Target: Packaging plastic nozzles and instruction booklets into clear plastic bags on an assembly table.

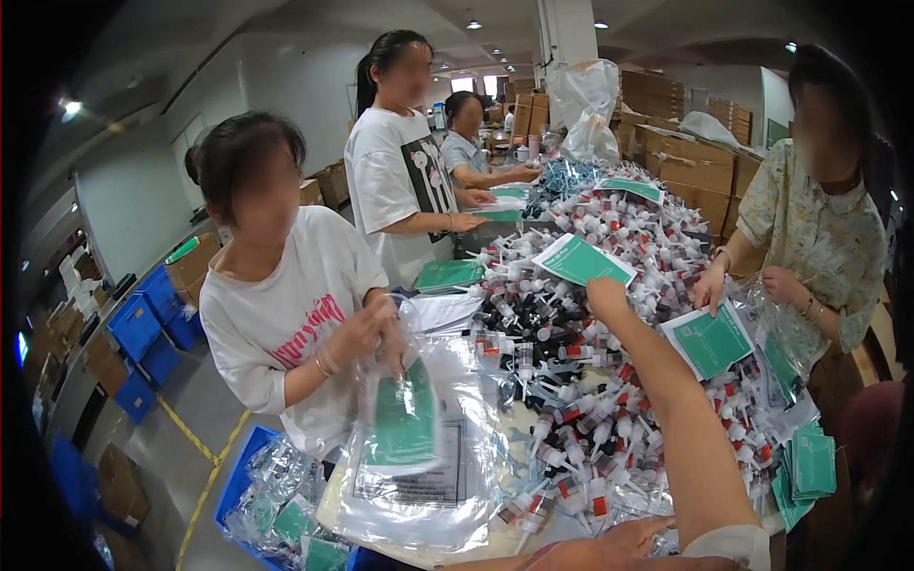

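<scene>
My right arm reaches forward over a large heap of small clear plastic bottles (619, 419) with white nozzles and red or black parts. At its end my right hand (606, 293) is closed at the near edge of a green-and-white printed leaflet (581, 261), which lies tilted over the heap. My left hand (636, 537) is low at the bottom edge, beside the near end of the heap and some clear plastic film (666, 544). Its fingers are partly hidden, and I cannot make out anything in it.
A co-worker on the left handles a clear bag with a green leaflet (405, 419) over stacked bags (476, 514). On the right another holds a leaflet (711, 341); green leaflets (812, 463) are stacked nearby. A blue bin (233, 504) holds filled bags. Two more people stand beyond.
</scene>
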`<state>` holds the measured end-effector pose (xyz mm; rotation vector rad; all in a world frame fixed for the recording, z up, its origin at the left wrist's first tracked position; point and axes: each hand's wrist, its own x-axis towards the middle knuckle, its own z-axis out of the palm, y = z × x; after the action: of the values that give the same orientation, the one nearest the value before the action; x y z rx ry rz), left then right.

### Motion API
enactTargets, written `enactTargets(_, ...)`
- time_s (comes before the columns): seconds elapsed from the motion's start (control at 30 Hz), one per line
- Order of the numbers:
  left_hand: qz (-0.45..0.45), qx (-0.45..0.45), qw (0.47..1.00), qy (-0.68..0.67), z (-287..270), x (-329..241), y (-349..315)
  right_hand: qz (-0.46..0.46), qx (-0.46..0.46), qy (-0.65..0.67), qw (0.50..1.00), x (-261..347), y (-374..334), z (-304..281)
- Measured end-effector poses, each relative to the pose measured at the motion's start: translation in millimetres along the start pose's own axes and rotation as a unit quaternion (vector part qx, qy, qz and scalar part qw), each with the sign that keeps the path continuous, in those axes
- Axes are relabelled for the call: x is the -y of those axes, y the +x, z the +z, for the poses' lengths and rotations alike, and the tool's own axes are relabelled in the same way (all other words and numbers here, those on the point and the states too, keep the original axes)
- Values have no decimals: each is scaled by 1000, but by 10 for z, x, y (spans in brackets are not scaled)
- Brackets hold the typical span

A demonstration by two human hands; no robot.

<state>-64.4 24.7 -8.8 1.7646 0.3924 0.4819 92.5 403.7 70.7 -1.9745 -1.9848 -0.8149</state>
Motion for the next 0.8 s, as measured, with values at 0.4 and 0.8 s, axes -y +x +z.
enactTargets(0.4,-47,79,967,-236,-185,82,58,-194,26,213,957,-357,-2009,-2284)
enactTargets(0.8,-112,-136,915,-363,13,-103,-13,42,109,323,939,-548,-4345,-2776)
